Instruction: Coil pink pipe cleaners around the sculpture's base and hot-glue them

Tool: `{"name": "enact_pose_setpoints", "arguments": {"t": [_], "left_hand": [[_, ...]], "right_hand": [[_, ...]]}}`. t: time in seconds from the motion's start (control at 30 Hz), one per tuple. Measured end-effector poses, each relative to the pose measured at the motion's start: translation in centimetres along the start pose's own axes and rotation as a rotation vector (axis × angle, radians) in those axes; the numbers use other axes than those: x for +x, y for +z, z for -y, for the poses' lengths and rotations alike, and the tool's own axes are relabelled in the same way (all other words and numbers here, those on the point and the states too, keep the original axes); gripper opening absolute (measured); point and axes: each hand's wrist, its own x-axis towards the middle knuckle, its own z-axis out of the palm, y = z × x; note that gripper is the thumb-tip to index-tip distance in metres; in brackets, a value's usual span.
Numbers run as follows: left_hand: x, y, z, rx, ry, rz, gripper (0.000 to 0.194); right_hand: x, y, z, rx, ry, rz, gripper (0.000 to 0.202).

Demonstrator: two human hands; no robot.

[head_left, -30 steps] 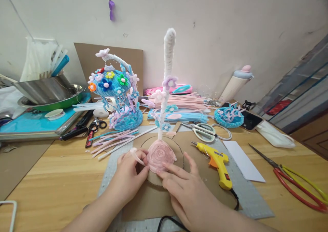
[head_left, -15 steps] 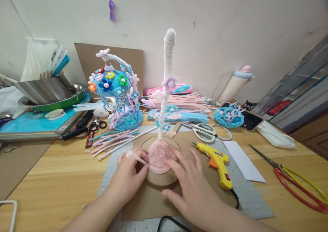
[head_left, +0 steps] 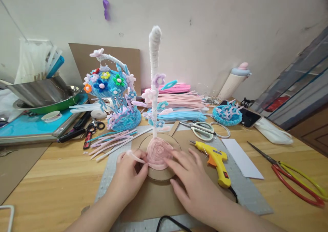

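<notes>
A pink spiral coil of pipe cleaner [head_left: 159,153] covers part of a round cardboard base [head_left: 160,175]. From the coil's back rises an upright white wrapped stem [head_left: 154,59] bearing small purple, pink and blue flowers. My left hand [head_left: 132,174] pinches a pale pipe cleaner [head_left: 135,157] at the coil's left edge; its loose end curls up over the fingers. On the right side of the coil lie the spread fingertips of my right hand [head_left: 191,177], thumb apart near the base's edge. A larger cardboard sheet [head_left: 151,204] lies underneath.
Right of the hands are a yellow glue gun [head_left: 215,160], white card [head_left: 242,158] and red-and-yellow-handled scissors [head_left: 294,180]. White-handled scissors [head_left: 202,131] lie behind. A blue flowered model [head_left: 107,85] stands back left, near loose pipe cleaners [head_left: 112,141]. Bundled pipe cleaners [head_left: 181,100] fill the back.
The white stem's top has swung left, and the stem now leans slightly less to the right. My right thumb has shifted right and up. My left hand keeps its pinch; the whole view shifts slightly.
</notes>
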Motion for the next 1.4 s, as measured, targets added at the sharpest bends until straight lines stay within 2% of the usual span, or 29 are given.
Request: {"name": "enact_pose_setpoints", "arguments": {"t": [0.07,0.17,0.37,0.5,0.73,0.93,1.07,1.13,1.27,1.4], "left_hand": [[0.0,0.0,0.0,-0.004,-0.001,0.004,0.008],[0.0,0.0,0.1,-0.006,0.001,0.012,0.007],[0.0,0.1,0.3,-0.005,0.003,0.027,0.009],[0.0,0.0,0.1,-0.011,0.013,0.020,0.008],[0.0,-0.1,0.0,-0.022,0.010,0.008,0.008],[0.0,-0.1,0.0,-0.035,0.011,0.008,0.008],[0.0,-0.1,0.1,-0.008,0.010,0.013,0.008],[0.0,0.0,0.2,0.009,0.011,0.019,0.009],[-0.1,0.0,0.3,0.035,0.002,0.024,0.009],[-0.2,-0.1,0.1,0.056,-0.006,0.032,0.008]], "right_hand": [[-0.1,-0.2,0.7,0.029,-0.075,0.051,0.040],[-0.1,0.2,1.2,0.022,-0.134,0.112,0.042],[0.7,1.2,1.2,0.052,-0.128,0.152,0.045],[0.6,0.4,1.5,0.085,-0.105,0.137,0.037],[0.3,-0.6,1.4,0.136,-0.093,0.009,0.013],[0.4,-0.7,1.6,0.179,-0.232,0.108,0.011],[0.2,-0.9,1.8,0.199,-0.228,0.048,0.013],[0.0,-0.8,1.7,0.227,-0.215,-0.020,0.007],[0.0,-0.4,1.0,0.263,-0.156,-0.169,0.013],[0.4,-0.1,0.0,0.352,-0.089,-0.165,0.019]]}}
